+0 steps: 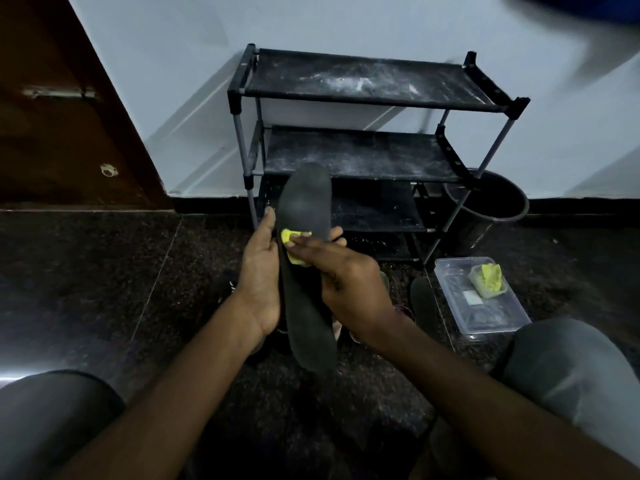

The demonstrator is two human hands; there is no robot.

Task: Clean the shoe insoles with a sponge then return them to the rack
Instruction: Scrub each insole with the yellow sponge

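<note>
One black shoe rack (367, 81), three dusty shelves, all bare, standing on the dark floor (104, 271). One black insole (304, 209) held up in front of it, left hand (259, 271) fingers clamped along its edge. Right hand (346, 278) fingers pinch one yellow sponge (291, 237) against the insole. One clear plastic container (485, 317) holds a second sponge (488, 277).

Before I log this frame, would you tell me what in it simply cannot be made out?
Head view, the only one:
- Sponge: mostly covered by the right hand; its shape is unclear.
- Insole: its middle is hidden by both hands, left hand at its edge; dirt unreadable in the dim light.
- Items on the floor behind the hands: hidden, unidentifiable.
- Rack bottom shelf: too dark.
- Top right corner: blurred blue shape, cut off.
</note>
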